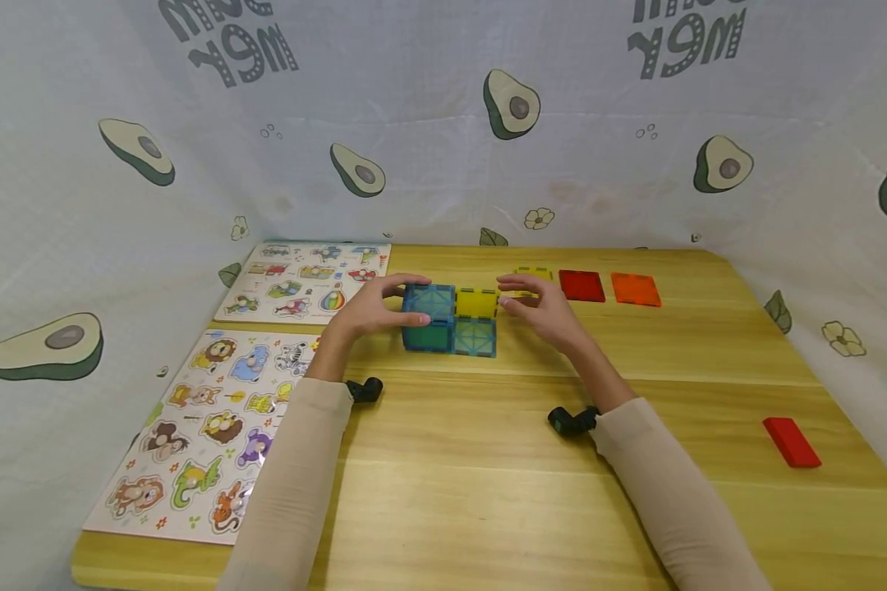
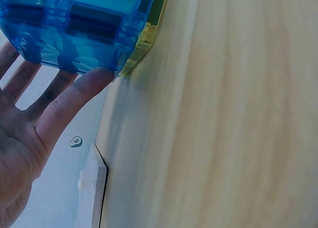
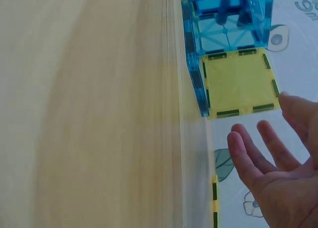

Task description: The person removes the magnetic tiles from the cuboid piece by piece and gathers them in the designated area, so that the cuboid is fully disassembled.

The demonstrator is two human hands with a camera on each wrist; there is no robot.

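1. L hand (image 1: 369, 308) grasps the blue box (image 1: 430, 338): thumb on its near side, fingers round the far side.
2. Box sits on the wooden table (image 1: 451, 492), back half, a bit L of ctr, well apart from the front edge.
3. Flat blue tile (image 1: 476, 337) lies on the tabletop against the box's R side.
4. Upright yellow tile (image 1: 477, 304) stands along the flat one's rear edge, also touching the box.
5. R hand (image 1: 550, 312) is unclenched, fingers loosely bent & apart; thumb tip at the yellow tile's outer edge, appears to touch it; no grasp seen in R wrist view.
6. Nr the table's back edge, R of the box: second yellow tile (image 1: 534, 272), partly behind R hand, then red tile (image 1: 581, 286), then orange tile (image 1: 636, 290), in a row.
7. Red block (image 1: 792, 442) lies nr the R edge.
8. Vehicle puzzle board (image 1: 273, 316) at back L corner; animal puzzle board (image 1: 118, 528) along the L edge, down toward front L corner, partly under L sleeve (image 1: 288, 484).
9. White cloth (image 1: 429, 115) w/ avocado prints hangs behind the back edge.
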